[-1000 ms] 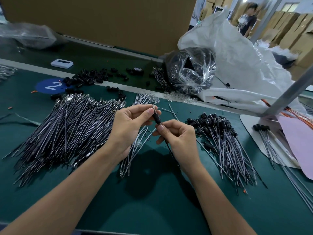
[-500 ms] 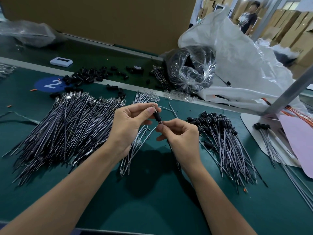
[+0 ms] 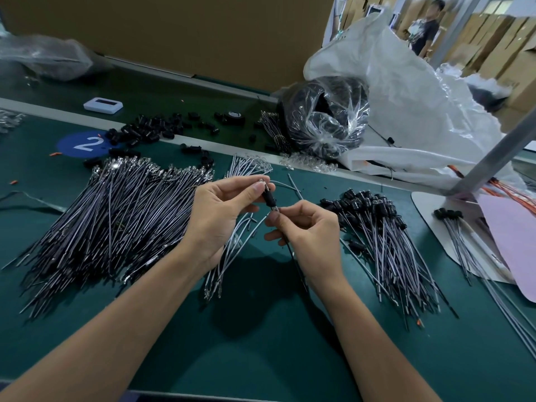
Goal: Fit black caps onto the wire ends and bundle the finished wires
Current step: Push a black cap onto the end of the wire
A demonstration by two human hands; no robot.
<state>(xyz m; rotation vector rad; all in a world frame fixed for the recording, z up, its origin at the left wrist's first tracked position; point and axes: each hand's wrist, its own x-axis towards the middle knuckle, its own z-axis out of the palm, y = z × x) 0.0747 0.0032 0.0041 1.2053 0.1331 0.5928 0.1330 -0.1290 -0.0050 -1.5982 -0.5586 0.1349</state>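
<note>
Black cap (image 3: 269,197) is up off the table between my two hands, pinched by the thumb and forefinger of my left hand (image 3: 220,210); my right hand (image 3: 309,229) pinches the wire (image 3: 293,258) right below the cap, and the rest of that wire hangs down past my wrist; can't tell how far the cap is seated, tbh.

Progress-wise I'd guess well under half lol; the capped pile (image 3: 385,236) just right of my right hand is decent, plus a tiny capped bunch (image 3: 452,224) further out that way; but the bare heap (image 3: 116,216) left of my left hand is way bigger; a small batch (image 3: 232,253) lies under my hands too; loose caps (image 3: 150,130) sit beyond my left hand, so plenty of those.

Both capped piles look loose, with no tie I can make out; I reckon the bundling hasn't started.
</note>
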